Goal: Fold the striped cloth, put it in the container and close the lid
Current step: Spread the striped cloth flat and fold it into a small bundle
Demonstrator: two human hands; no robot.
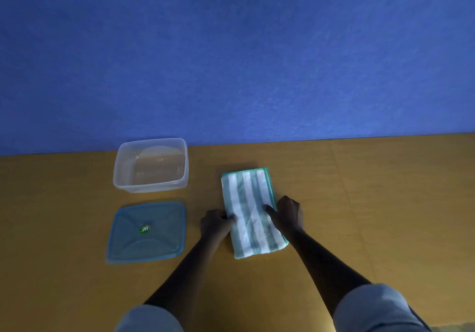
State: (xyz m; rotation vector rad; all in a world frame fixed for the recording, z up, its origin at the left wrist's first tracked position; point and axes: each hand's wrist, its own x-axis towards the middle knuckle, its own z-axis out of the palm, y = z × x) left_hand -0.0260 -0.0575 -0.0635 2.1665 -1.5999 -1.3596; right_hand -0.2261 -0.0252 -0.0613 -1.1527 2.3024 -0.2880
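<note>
The green-and-white striped cloth (250, 203) lies folded into a long narrow rectangle on the yellow table, right of centre. My left hand (216, 223) grips its left edge near the middle, fingers curled. My right hand (288, 214) rests on its right edge, index finger pressing onto the fabric. The clear plastic container (151, 164) stands open and empty at the back left, by the wall. Its blue lid (146, 231) lies flat on the table in front of it, with a green sticker in the middle.
The yellow table (372, 203) meets a blue wall (231, 62) along its far edge. Both forearms reach in from the bottom, with grey sleeves at the frame's lower edge.
</note>
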